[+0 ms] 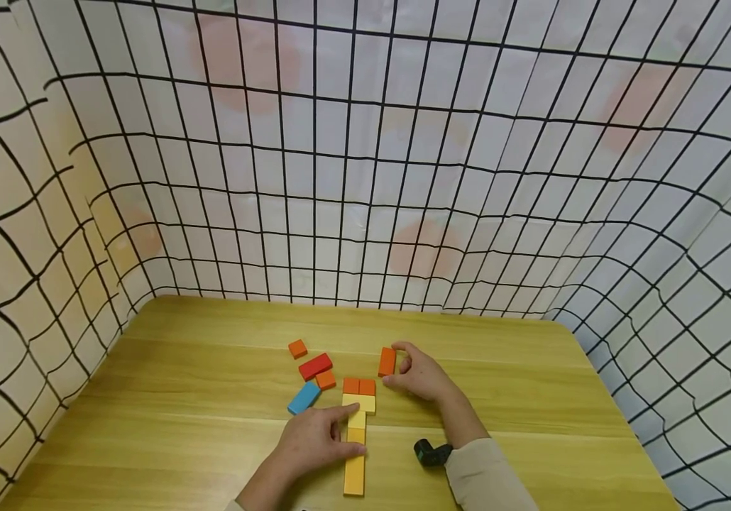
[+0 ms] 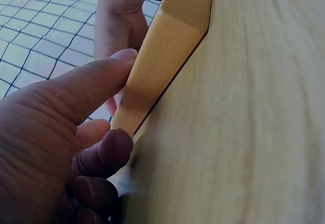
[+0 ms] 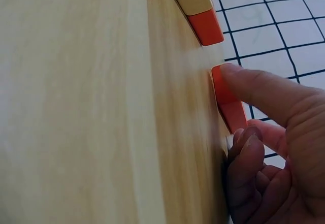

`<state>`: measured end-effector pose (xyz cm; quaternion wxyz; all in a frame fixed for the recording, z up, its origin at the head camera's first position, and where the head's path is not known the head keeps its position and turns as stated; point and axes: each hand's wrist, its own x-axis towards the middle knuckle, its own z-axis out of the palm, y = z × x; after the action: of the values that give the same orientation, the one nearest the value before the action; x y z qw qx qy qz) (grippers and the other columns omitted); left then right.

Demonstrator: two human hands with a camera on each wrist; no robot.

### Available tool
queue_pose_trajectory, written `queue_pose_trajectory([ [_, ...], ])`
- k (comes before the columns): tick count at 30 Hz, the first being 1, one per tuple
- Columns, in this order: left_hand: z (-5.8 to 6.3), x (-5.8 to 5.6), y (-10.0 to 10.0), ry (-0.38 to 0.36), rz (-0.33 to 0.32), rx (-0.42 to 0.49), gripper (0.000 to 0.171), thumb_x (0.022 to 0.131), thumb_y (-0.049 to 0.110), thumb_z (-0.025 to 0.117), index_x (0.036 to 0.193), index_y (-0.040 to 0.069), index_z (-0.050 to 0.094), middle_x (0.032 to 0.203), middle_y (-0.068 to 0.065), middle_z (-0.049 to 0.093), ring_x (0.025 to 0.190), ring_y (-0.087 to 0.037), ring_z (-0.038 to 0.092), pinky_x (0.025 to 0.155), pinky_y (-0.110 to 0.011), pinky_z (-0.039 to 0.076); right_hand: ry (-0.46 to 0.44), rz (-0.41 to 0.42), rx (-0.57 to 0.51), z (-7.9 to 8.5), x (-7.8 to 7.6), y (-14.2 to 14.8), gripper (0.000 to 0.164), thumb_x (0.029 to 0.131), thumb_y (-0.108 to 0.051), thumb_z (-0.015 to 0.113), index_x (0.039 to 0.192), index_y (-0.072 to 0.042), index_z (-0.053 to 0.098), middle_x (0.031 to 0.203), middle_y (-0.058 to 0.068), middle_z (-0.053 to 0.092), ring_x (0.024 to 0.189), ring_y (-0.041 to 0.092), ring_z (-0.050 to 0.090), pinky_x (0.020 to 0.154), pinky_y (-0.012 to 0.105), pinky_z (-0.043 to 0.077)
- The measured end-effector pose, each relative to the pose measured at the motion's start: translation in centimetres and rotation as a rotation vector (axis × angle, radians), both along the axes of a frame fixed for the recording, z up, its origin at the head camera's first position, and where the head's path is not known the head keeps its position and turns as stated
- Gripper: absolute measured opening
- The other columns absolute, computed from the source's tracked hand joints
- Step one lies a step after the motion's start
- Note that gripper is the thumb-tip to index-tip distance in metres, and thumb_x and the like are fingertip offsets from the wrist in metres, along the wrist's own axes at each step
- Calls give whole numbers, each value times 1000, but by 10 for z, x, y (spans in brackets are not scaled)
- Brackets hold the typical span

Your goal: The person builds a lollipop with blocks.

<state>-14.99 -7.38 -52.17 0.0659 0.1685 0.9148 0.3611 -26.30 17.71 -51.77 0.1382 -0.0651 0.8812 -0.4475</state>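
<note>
yellow, smooth-faced blocks make a straight column [image 1: 354,477], a long one nearest, shorter ones after it. the left hand [image 1: 306,438] is at the column's left, forefinger and thumb spread apart, resting on it. a paler crosswise block [image 1: 367,405] and two orange squares [image 1: 367,386] cap the column's far end. left of it lie a blue block [image 1: 304,398] and a red block [image 1: 316,366]. beyond the column, to its right, the right hand [image 1: 423,372] pinches a plain orange oblong [image 1: 387,362] with softened corners, thumb and forefinger parted by its length.
</note>
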Motion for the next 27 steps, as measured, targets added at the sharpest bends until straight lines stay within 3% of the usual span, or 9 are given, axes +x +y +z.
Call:
queue_pose_trajectory([
  [7, -1, 0, 1, 6, 5, 3, 70, 77, 57, 83, 137, 26, 68, 58, 16, 50, 52, 0, 43, 48, -23, 34, 30, -4, 31, 0, 2, -1, 71, 83, -26, 86, 146, -17, 52, 88, 4, 55, 66, 18, 48, 62, 32, 41],
  [14, -1, 0, 1, 3, 0, -1, 70, 77, 58, 83, 137, 26, 67, 58, 16, 50, 52, 0, 43, 49, -23, 34, 15, 6, 11, -3, 1, 5, 63, 84, -32, 85, 139, -23, 56, 91, 4, 56, 71, 18, 49, 65, 31, 41],
  [27, -2, -2, 0, -3, 0, -6, 71, 77, 59, 82, 138, 26, 66, 59, 16, 50, 52, -1, 43, 49, -23, 33, 21, 220, -41, 2, 8, 11, 59, 85, -28, 85, 136, -17, 57, 95, 6, 57, 77, 19, 51, 70, 32, 45],
])
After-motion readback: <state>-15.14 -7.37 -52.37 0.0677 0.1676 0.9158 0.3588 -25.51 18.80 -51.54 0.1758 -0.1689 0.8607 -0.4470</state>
